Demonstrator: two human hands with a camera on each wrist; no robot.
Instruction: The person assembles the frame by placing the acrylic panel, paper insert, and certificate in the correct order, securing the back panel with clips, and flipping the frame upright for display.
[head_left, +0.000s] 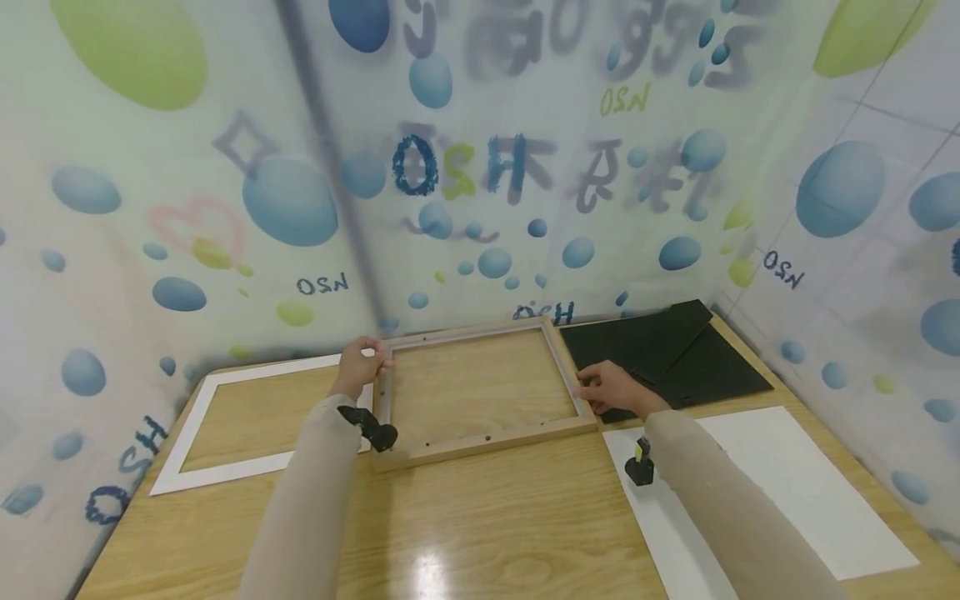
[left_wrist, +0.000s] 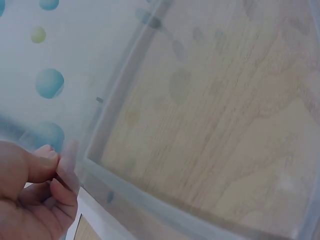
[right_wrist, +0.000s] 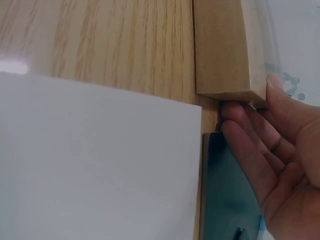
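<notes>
A light wooden picture frame [head_left: 487,446] lies on the table with its inner opening facing up. A clear, reflective sheet [left_wrist: 200,130] spans it and mirrors the wall's bubbles. My left hand [head_left: 358,367] is at the frame's far left corner; thumb and fingers pinch the sheet's edge in the left wrist view. At the right side, my right hand [head_left: 611,387] has its thumb on the sheet's edge [right_wrist: 272,50], with the other fingers curled beside and below the frame's side. How far the sheet sits inside the frame is hard to tell.
A white mat border [head_left: 191,433] lies to the left, partly beneath the frame's side. Behind my right hand is a black backing board [head_left: 720,367] with a stand flap. Nearer on the right lies a white sheet [head_left: 795,492]. A bubble-printed curtain [head_left: 465,275] hangs behind the wooden table [head_left: 510,525].
</notes>
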